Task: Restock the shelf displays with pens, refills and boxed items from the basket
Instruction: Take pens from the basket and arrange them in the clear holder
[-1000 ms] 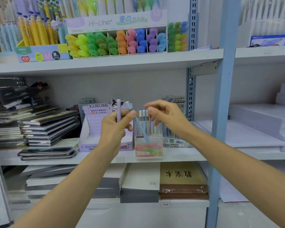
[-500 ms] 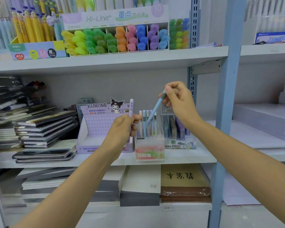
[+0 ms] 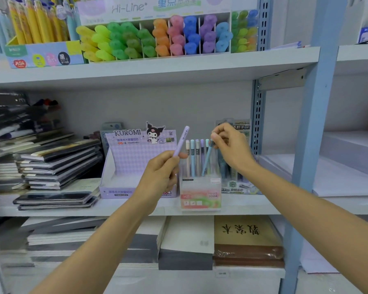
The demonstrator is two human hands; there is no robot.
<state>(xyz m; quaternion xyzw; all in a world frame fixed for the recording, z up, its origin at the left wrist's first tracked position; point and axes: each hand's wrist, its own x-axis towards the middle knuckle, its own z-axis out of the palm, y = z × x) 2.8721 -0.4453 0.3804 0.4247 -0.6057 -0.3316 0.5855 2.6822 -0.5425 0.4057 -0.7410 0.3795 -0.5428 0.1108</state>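
- Blue pen (image 3: 207, 158), centre frame, leans tip-down in the clear pen box (image 3: 200, 196), right hand (image 3: 232, 149) fingers pinching its top.
- Purple pen (image 3: 182, 141) just left, left hand (image 3: 159, 172) fingers clamped round it.
- Risk imo: that lean could jam against neighbouring pens (image 3: 192, 158).

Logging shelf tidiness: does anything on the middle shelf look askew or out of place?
The blue pen in the clear holder leans diagonally while the other pens stand upright; the right hand pinches its top. Notebook stacks at left sit unevenly.

White shelves (image 3: 157, 67) on blue upright (image 3: 312, 124)
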